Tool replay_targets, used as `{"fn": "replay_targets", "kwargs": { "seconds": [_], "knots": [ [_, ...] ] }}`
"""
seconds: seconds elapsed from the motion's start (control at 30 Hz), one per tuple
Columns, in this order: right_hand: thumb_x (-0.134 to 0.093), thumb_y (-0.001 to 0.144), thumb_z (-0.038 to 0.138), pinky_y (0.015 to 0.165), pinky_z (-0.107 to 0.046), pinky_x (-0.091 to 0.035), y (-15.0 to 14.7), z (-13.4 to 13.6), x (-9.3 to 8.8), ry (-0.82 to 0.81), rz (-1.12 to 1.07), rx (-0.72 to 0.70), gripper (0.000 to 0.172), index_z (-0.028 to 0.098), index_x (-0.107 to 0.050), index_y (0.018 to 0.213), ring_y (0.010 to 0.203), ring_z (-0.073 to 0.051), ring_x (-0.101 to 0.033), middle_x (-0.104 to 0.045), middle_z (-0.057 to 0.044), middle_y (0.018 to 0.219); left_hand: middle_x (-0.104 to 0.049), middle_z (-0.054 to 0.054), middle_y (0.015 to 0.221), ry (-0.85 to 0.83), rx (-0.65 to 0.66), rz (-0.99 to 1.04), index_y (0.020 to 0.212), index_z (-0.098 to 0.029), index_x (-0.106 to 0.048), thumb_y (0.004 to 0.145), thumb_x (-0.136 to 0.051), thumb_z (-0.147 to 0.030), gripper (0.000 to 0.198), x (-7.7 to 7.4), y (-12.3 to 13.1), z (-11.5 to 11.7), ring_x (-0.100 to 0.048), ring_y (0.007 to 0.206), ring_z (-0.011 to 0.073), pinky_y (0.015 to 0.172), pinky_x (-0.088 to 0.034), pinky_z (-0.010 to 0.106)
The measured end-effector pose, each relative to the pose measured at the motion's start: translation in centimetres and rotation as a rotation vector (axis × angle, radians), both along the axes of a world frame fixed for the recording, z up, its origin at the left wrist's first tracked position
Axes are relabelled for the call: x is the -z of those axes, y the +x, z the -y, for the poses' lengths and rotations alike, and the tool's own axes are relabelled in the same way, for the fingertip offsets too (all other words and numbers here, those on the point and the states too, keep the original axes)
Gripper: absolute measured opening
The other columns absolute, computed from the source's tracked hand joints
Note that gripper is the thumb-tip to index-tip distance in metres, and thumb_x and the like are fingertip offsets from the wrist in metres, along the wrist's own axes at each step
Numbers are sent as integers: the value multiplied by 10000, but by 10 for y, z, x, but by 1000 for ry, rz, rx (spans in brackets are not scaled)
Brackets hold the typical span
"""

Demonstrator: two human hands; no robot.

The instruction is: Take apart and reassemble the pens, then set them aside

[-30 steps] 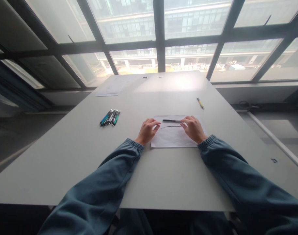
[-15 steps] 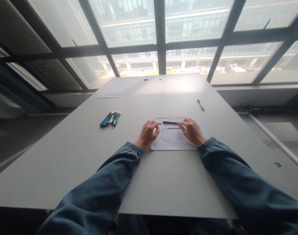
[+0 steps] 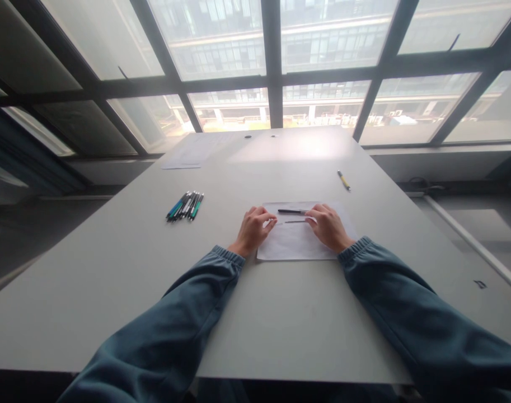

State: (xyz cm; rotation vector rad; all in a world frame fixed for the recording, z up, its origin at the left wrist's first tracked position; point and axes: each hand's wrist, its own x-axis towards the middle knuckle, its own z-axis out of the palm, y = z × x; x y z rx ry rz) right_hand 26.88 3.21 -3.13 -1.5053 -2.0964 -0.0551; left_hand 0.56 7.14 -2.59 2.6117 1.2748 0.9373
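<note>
Slim black cylindrical pen [image 3: 291,211] lies left-right between hands, right hand [image 3: 329,228] nearer, fingers at its end, left hand [image 3: 252,229] near-pinched, can't tell either grip

White table [image 3: 112,280], broad, far end near large windows [image 3: 221,106] gridded by dark frames [image 3: 273,61]. Daylight hazy; bright glare [image 3: 316,146] on tabletop's far end. Pale building [image 3: 326,47] outside. Dark curtain [image 3: 24,151] at left edge. Floor [image 3: 70,218] grey, dim.

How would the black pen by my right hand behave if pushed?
The black pen may roll, as it's slim and lies on its side. It's probably stiff, given its straight outline, and likely light, being so thin.
</note>
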Motion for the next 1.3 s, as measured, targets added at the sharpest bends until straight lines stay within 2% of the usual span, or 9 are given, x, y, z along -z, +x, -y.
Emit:
{"fn": "replay_targets", "kwargs": {
  "seconds": [0.27, 0.67, 1.03, 1.3],
  "knots": [
    [-612, 939, 174, 822, -361, -432, 2, 0, -1, -8, -10, 4, 170, 207, -769, 881, 904, -239, -569, -678, -85, 931, -662, 61, 924, 3, 20, -44, 883, -238, -788, 876, -747, -314, 86, 1, 1, -1, -570, 944, 239, 902, -471, 410],
    [-620, 929, 152, 812, -358, -430, 1, 2, -1, -45, 30, -9, 188, 207, -767, 825, 906, -240, -569, -691, -84, 922, -659, 60, 946, -15, 48, -63, 886, -224, -776, 897, -700, -250, 81, 4, 3, -2, -576, 941, 236, 900, -479, 409],
    [-576, 960, 156, 791, -365, -414, -2, 1, 2, 79, 19, -57, 170, 191, -694, 843, 911, -256, -543, -666, -89, 924, -638, 44, 892, 77, 52, 71, 898, -216, -761, 912, -691, -249, 79, 4, 4, -3, -569, 890, 208, 886, -495, 382],
    [-587, 953, 153, 776, -372, -409, -1, 1, 2, 100, -5, -59, 162, 193, -687, 832, 904, -258, -549, -665, -93, 919, -621, 34, 861, 81, 80, 99, 883, -212, -755, 903, -702, -234, 60, 6, 4, -6, -568, 859, 200, 870, -497, 370]
  ]
}}
